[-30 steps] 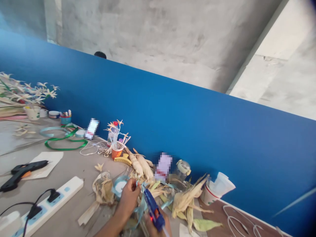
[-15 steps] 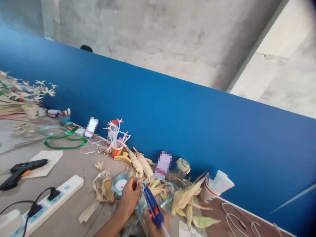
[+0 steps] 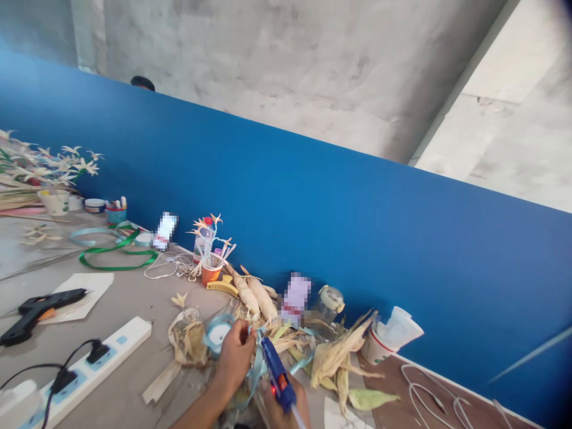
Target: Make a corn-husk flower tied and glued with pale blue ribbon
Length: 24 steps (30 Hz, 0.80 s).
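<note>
Head view: pinching light-blue ribbon (image 3: 256,370) in the left hand (image 3: 236,353), just beside a spool (image 3: 216,335); gripping a blue glue gun (image 3: 276,364) in the right hand (image 3: 298,406), nozzle near the ribbon, blocking sight of some fingers; working among dried husks (image 3: 336,356).

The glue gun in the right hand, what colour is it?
The glue gun is mostly dark blue, seen best in the head view.
</note>
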Each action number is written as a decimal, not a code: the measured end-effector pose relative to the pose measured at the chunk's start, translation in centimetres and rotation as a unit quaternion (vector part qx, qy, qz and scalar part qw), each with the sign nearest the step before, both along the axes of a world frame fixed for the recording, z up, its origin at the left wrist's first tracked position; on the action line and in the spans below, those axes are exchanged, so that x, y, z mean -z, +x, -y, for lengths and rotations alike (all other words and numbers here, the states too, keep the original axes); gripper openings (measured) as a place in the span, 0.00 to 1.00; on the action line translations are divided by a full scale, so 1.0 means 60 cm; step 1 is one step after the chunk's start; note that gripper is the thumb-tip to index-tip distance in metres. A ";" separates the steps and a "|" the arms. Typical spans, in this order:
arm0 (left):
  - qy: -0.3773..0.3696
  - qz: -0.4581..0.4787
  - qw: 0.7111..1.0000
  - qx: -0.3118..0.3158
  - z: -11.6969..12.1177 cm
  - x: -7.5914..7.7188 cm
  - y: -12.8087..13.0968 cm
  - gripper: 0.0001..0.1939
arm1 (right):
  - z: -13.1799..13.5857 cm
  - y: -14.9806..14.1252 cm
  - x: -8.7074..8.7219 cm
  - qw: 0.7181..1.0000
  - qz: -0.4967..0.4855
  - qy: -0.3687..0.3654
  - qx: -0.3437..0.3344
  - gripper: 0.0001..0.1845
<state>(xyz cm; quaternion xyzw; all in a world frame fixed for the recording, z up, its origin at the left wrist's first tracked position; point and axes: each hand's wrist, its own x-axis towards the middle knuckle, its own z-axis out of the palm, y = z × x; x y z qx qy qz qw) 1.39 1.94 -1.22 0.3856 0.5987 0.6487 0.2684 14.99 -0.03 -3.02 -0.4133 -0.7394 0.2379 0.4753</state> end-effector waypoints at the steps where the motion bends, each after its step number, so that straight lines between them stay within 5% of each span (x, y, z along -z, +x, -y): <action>1: 0.000 0.000 1.000 0.000 0.000 -0.001 0.000 0.08 | 0.000 0.000 -0.001 1.000 0.002 0.002 0.002 0.20; 24: -0.003 0.003 1.000 0.000 0.004 -0.010 0.003 0.09 | 0.001 0.002 0.004 1.000 0.028 0.004 0.001 0.18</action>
